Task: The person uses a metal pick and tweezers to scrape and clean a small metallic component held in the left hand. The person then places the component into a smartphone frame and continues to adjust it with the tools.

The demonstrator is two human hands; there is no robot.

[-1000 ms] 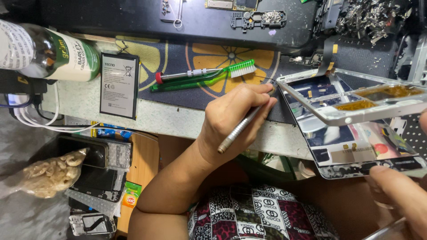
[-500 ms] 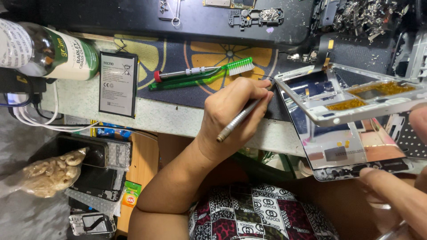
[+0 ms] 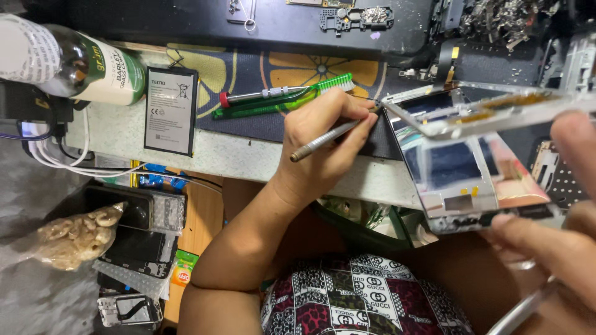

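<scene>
At the far left a dark green bottle point(image 3: 74, 65) with a pale label lies on its side on the worktop point(image 3: 248, 158), with white cables point(image 3: 62, 162) trailing off the edge below it. Down on the lower level sit a clear bag of pale lumpy pieces point(image 3: 74, 236) and a few stacked phone parts point(image 3: 146, 236). Just right of the bottle a flat black phone battery point(image 3: 171, 110) lies face up. Next come a red-capped screwdriver point(image 3: 261, 95) and a green brush with white bristles point(image 3: 292, 98), lying side by side on a dark mat with a citrus-slice pattern point(image 3: 298, 68). Below the brush the left hand point(image 3: 326, 146) is closed around a thin metal tool point(image 3: 326, 138), held like a pen, its tip reaching the left corner of the opened phone frame point(image 3: 462, 155). That frame is lifted off the worktop at the right, its upper layer tilted up and away from the shiny panel beneath. The right hand point(image 3: 559, 248) holds the frame from the right side, fingers at its lower edge and a blurred fingertip at its upper right edge; a second slim metal tool point(image 3: 518, 313) shows under this hand, though whether the hand grips it cannot be told. Along the top, small circuit parts point(image 3: 357, 15) lie on a dark tray.
</scene>
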